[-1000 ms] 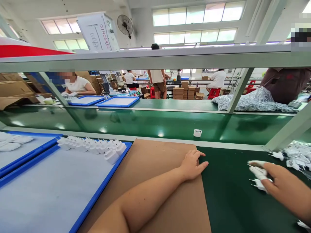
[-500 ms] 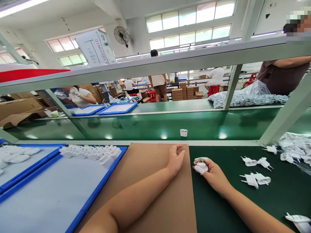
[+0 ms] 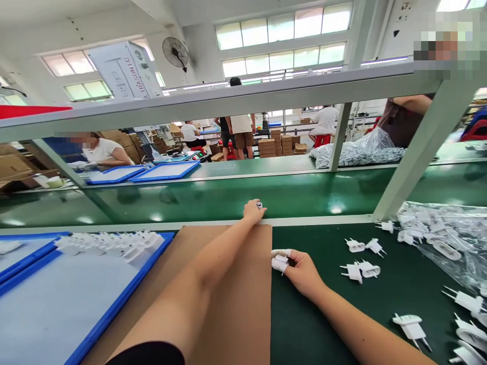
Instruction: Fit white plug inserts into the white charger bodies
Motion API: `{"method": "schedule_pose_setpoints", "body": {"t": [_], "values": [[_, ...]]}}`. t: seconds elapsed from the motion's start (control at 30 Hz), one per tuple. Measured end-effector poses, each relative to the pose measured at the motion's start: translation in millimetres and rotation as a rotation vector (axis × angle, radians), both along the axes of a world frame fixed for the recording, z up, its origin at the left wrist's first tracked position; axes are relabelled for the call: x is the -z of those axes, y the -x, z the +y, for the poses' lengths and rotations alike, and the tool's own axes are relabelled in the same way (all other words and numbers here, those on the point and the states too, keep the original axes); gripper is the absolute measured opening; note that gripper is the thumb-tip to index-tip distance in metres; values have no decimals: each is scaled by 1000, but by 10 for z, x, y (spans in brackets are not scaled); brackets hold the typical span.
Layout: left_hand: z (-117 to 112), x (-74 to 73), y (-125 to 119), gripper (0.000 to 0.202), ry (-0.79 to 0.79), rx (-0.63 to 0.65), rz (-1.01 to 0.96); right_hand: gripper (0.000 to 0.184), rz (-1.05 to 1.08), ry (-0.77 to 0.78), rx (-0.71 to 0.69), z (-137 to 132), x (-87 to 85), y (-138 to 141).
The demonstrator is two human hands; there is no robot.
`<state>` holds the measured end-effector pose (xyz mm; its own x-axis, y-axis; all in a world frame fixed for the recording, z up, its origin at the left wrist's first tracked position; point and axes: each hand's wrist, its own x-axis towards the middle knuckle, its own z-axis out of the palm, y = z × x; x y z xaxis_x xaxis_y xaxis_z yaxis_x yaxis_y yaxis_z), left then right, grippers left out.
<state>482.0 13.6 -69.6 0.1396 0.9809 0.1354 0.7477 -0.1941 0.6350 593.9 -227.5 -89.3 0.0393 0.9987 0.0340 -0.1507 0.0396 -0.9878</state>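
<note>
My left hand (image 3: 252, 211) reaches over the far edge of the bench, its fingers closed around a small white plastic housing (image 3: 259, 205) at the green strip beyond. Most of that housing is hidden behind the fingers. My right hand (image 3: 302, 271) is over the dark green mat, just right of the brown cardboard sheet (image 3: 236, 284). It pinches a white plug adapter (image 3: 280, 263) between thumb and fingers, and white covers show on its fingertips. Several loose white two-pin plug adapters (image 3: 411, 327) lie on the mat to the right.
At left, a blue-rimmed tray (image 3: 125, 299) bears rows of white pieces (image 3: 110, 243). A clear plastic bag (image 3: 437, 228) of white adapters lies at right. Slanted metal posts (image 3: 411, 147) and a shelf rail (image 3: 213, 101) stand ahead. Co-workers are beyond the green strip (image 3: 205, 195).
My left hand has moved forward from over the cardboard and closed on the white housing. My right hand still holds its adapter. The whole view has shifted to the right.
</note>
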Motion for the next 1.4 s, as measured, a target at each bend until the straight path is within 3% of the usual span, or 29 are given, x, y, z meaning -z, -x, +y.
{"method": "schedule_pose_setpoints", "body": {"t": [0.1,0.2,0.3,0.4,0.5,0.57,0.67,0.73,0.83,0.97,1.1,1.23,1.4], "values": [[26,-18,75,29,-29,42,-26,44,42,25,75,-5,-57,-44],[-148,-71,206,35,-93,109,-61,45,149,88,165,21,-93,-123],[-551,-81,350,47,-159,262,-124,49,294,129,163,65,-89,-200],[-1069,-6,471,46,-196,409,-201,48,373,152,133,85,-86,-245],[-1465,108,563,42,-152,473,-269,46,384,203,99,71,-126,-254],[-1586,167,610,51,-72,491,-332,44,370,230,96,55,-171,-246],[-1595,199,668,64,83,529,-430,43,327,247,129,37,-226,-225],[-1562,189,694,46,131,567,-424,44,277,230,150,32,-242,-210],[-1554,162,691,25,97,623,-371,43,193,176,174,22,-240,-190],[-1598,146,639,30,49,710,-399,39,27,84,211,-13,-234,-167],[-1596,144,623,26,47,733,-416,25,-360,-141,243,-62,-272,-129],[-1575,129,624,18,59,737,-408,24,-840,-406,232,-89,-317,-68],[-1566,121,609,16,62,754,-434,32,-1109,-583,160,-53,-341,-15]]}}
